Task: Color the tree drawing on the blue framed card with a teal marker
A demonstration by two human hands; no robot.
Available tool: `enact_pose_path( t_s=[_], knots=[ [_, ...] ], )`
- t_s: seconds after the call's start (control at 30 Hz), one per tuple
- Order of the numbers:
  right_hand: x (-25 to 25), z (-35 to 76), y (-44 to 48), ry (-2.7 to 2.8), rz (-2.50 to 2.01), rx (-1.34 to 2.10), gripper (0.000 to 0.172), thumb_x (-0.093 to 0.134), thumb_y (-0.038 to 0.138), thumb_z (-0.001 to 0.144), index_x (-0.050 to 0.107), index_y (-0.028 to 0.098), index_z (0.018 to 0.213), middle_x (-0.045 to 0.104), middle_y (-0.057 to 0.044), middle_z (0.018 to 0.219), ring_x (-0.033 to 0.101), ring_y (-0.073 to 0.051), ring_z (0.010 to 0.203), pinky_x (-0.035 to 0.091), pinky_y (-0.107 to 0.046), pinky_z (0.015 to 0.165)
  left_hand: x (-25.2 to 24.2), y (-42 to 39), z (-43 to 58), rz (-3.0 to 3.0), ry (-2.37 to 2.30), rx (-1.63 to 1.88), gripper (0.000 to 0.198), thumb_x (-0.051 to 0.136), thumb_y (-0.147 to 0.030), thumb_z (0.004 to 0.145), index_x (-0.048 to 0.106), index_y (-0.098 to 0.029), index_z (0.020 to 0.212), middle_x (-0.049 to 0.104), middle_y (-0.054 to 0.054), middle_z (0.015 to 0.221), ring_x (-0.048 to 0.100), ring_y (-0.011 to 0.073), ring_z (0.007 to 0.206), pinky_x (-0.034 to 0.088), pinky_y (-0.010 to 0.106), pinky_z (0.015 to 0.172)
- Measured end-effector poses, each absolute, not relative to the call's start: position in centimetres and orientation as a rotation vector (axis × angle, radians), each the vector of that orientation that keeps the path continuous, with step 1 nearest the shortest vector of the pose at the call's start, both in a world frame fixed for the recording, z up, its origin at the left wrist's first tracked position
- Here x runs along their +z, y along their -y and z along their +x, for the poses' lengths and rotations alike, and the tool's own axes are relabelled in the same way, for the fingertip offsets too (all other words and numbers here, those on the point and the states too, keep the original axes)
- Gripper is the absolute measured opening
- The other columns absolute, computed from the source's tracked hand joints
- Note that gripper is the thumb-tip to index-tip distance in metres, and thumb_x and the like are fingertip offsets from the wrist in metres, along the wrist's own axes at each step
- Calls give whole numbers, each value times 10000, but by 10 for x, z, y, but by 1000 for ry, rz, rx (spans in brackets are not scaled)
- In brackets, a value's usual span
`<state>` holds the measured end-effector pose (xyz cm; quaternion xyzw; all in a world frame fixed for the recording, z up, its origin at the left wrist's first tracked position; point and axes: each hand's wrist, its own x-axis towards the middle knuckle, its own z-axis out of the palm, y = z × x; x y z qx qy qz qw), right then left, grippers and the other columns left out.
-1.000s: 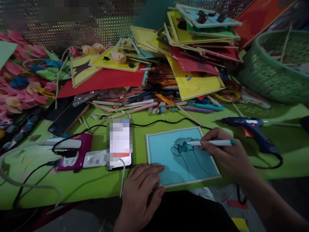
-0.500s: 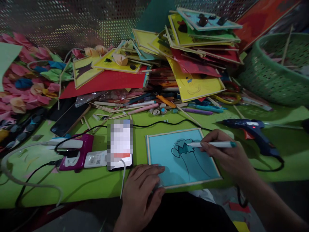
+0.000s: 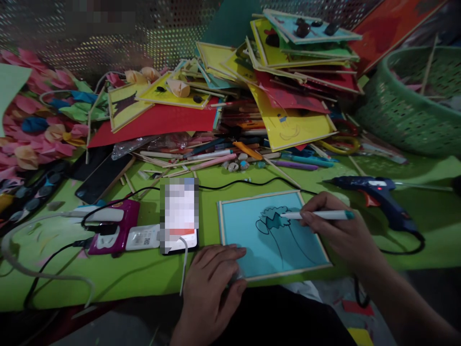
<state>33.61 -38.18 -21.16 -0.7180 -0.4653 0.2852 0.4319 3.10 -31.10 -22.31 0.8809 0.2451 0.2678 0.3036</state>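
A light blue card (image 3: 245,226) framed with thin wooden sticks lies flat at the table's front edge. It bears a black outline drawing with a patch of darker teal inside. In my right hand (image 3: 334,230) is a white marker (image 3: 331,215) with a teal end, its tip against the teal patch. My left hand (image 3: 216,278) rests over the card's lower left corner, fingers curled. Between its thumb and index finger shows a small pale thing (image 3: 236,275), mostly hidden.
Left of the card are a lit phone (image 3: 180,211) and a magenta power strip (image 3: 124,226) with cables. A glue gun (image 3: 382,192) with a red light lies right. Behind are pens, stacked framed cards (image 3: 298,129) and a green basket (image 3: 396,115).
The marker in my right hand has shifted very slightly to the right. My left hand and the card stay in place.
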Motion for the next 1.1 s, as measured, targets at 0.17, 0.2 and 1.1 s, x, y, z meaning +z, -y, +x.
enact_pose_path(
  t_s=[0.17, 0.2, 1.1],
  knots=[
    [-213, 337, 383, 1154, -1769, 737, 178, 726, 370, 910, 662, 233, 817, 633, 2, 693, 543, -159, 612, 420, -281, 554, -222, 311, 33, 2325, -657, 724, 107, 567, -160, 938, 603, -227, 1013, 789, 49, 1205, 712, 206, 1116, 536, 369, 947],
    [-212, 337, 383, 1153, -1763, 740, 178, 724, 369, 911, 661, 233, 814, 626, 3, 690, 540, -158, 610, 416, -281, 553, -221, 311, 33, 2323, -666, 726, 104, 571, -161, 936, 607, -227, 1009, 792, 49, 1198, 715, 206, 1108, 538, 368, 944],
    [-213, 339, 387, 1144, -1745, 773, 193, 721, 390, 916, 663, 241, 808, 616, -3, 717, 546, -174, 649, 417, -304, 579, -224, 311, 31, 2336, -642, 695, 116, 564, -157, 946, 578, -227, 1037, 776, 49, 1233, 695, 212, 1138, 511, 381, 956]
  ],
)
